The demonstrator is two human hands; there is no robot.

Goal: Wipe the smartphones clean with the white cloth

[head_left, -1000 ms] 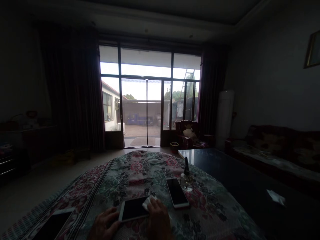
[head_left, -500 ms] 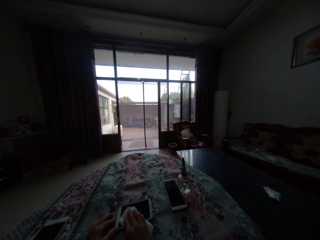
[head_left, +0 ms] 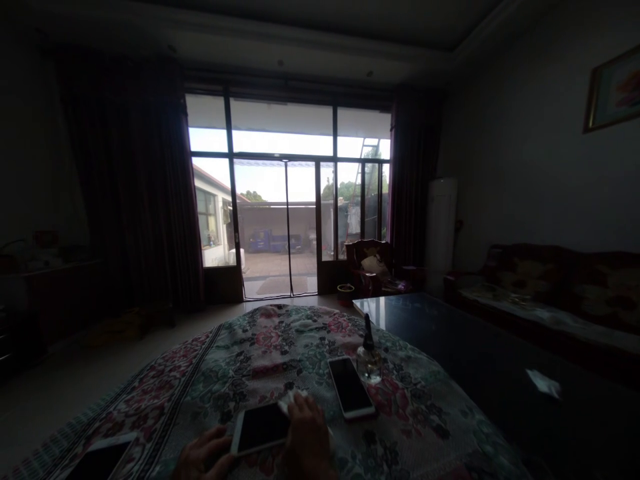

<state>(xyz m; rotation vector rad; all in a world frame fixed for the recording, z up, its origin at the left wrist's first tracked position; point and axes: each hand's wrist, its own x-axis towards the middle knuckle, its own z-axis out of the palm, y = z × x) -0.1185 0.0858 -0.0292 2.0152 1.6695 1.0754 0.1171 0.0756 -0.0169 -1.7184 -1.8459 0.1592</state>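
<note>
A white-framed smartphone [head_left: 263,428] with a dark screen lies on the floral tablecloth [head_left: 240,360]. My left hand [head_left: 205,455] is closed on its left edge with the fingertips. My right hand [head_left: 309,430] presses a crumpled white tissue [head_left: 287,402] against the phone's right end, covering that end. Just right of it lies a second white-edged smartphone [head_left: 350,388], screen up. Beside that one stands a clear round bottle [head_left: 369,363] with a black pointed top. A third smartphone [head_left: 103,457] rests at the lower left, partly cut off by the frame.
To the right stands a dark glossy table [head_left: 450,353] with a white crumpled piece of paper or tissue [head_left: 544,385] on it. Beyond are a sofa [head_left: 565,280], a wooden armchair [head_left: 373,263] and a small plant pot [head_left: 345,293]. Glass doors [head_left: 280,230] give light; the room is dim.
My right hand has slid the tissue rightward across the phone's screen, from its left part to its right end. My left hand stays at the left edge.
</note>
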